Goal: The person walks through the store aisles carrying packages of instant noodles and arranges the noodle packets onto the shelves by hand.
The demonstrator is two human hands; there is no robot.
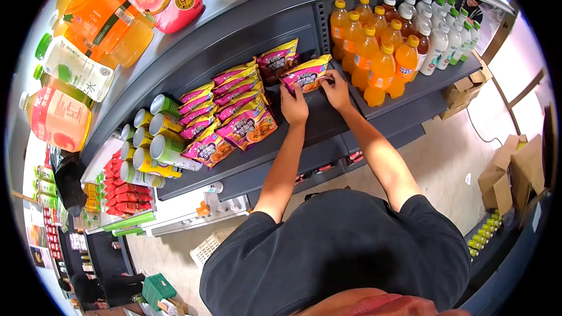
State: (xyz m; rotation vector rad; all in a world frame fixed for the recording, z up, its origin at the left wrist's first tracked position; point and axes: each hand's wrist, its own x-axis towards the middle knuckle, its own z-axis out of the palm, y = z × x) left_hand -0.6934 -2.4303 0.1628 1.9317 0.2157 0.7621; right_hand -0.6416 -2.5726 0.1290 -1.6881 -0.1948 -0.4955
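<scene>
A purple-and-yellow food packet [307, 74] is held between my two hands above the dark shelf. My left hand [294, 107] grips its lower left edge, fingers closed on it. At its right end my right hand [336, 92] closes on the edge. Just behind it, a matching packet [277, 59] stands at the back of the shelf. To the left are rows of the same packets [247, 124], leaning front to back. Bare shelf surface [322, 118] shows under and between my hands.
Orange soda bottles [380, 70] and white bottles [436, 44] stand to the right. Several cans [167, 145] are at the left. Large juice bottles [105, 14] sit on the upper shelf. Cardboard boxes [502, 167] and a white basket [209, 247] are on the floor.
</scene>
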